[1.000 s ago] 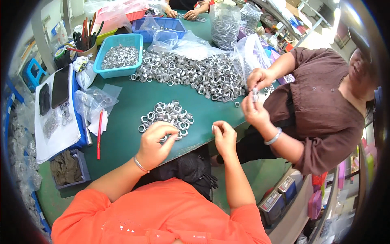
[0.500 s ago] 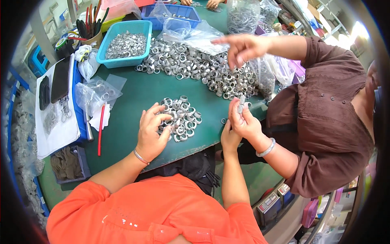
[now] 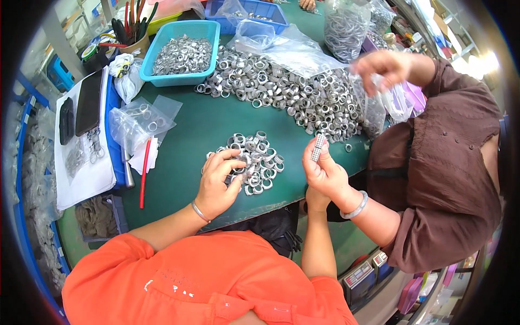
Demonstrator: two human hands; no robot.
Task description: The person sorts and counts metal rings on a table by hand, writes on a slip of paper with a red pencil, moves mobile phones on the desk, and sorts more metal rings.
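My left hand (image 3: pixel 219 183) reaches to the near left side of a small pile of silver-coloured metal rings (image 3: pixel 261 162) on the green table. Its fingers are apart and bent over the edge rings, and nothing shows held in it. By the table's front edge, my right hand (image 3: pixel 317 201) is mostly hidden behind a co-worker's hand (image 3: pixel 331 176). My right fingers cannot be made out. That co-worker's hand pinches a short stack of studded rings (image 3: pixel 318 147) upright. The co-worker's other hand (image 3: pixel 382 70), blurred, is raised near the clear bags at the right.
A large heap of rings (image 3: pixel 292 89) spreads behind the small pile. At back left stands a turquoise basket (image 3: pixel 216 51) of metal pieces, with a blue tray (image 3: pixel 279 21) beyond it. A red stick (image 3: pixel 145 173), plastic bags (image 3: pixel 132 127) and a dark phone (image 3: pixel 88 103) lie left.
The co-worker's far hand has drawn back to the right from over the heap. My right hand is now more covered by the co-worker's near hand. The whole view has shifted slightly.
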